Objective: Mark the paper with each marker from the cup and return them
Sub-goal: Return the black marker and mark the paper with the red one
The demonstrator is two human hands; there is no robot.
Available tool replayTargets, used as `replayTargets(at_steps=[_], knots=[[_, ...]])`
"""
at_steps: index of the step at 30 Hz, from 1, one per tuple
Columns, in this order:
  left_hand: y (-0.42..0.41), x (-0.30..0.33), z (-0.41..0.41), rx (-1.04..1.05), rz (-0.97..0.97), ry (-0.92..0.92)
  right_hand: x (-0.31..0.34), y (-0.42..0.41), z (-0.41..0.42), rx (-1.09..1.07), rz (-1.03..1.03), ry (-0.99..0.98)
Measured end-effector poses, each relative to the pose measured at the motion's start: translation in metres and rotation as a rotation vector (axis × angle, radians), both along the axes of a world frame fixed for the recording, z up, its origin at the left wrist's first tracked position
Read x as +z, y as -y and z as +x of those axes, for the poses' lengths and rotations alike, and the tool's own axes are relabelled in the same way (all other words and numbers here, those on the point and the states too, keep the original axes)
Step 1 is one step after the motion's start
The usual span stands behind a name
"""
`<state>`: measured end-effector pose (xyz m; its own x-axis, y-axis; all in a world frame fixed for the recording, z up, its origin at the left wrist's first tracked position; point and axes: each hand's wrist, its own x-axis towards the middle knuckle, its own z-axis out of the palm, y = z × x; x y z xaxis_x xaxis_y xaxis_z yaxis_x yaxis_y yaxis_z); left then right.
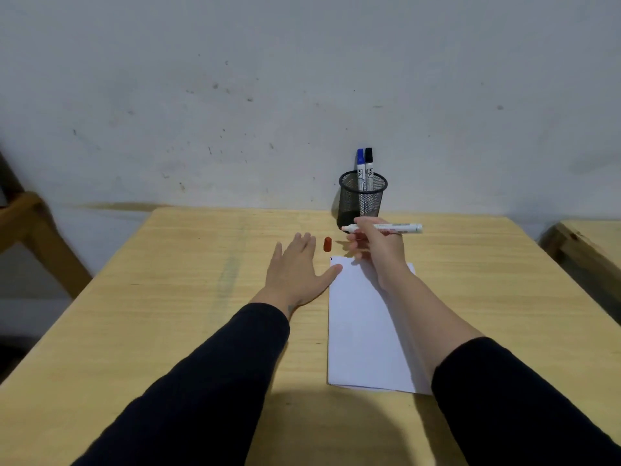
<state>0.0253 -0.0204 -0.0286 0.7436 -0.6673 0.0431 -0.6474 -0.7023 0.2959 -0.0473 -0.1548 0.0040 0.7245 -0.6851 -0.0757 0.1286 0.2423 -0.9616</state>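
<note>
A white sheet of paper (364, 331) lies on the wooden table (168, 297). My right hand (376, 247) hovers over the paper's far edge and grips an uncapped white marker (400, 228), held level with its tip pointing left. Its red cap (328, 244) stands on the table just left of that hand. My left hand (295, 267) rests flat with fingers spread, its thumb touching the paper's top left corner. Behind them a black mesh cup (361, 200) holds a blue-capped marker (360, 168) and a black-capped marker (369, 166), both upright.
The table's far edge meets a grey wall (302, 95) right behind the cup. A wooden chair or frame (30, 227) stands off the left side, and another wooden table (591, 243) sits at the right.
</note>
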Motion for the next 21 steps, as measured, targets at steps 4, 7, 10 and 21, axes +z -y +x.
replayTargets(at_steps=[4,7,10,21], knots=[[-0.001,-0.002,0.0,0.009,-0.006,0.017,-0.002,-0.007,0.001,0.01,-0.191,-0.086],[0.0,-0.002,-0.002,0.019,-0.01,0.036,-0.008,-0.008,0.0,-0.028,-0.342,-0.185],[-0.001,-0.002,-0.001,0.015,-0.018,0.035,-0.014,-0.006,0.003,-0.025,-0.486,-0.277],[0.001,-0.002,-0.002,0.031,-0.011,0.047,-0.021,-0.005,0.007,-0.018,-0.598,-0.342]])
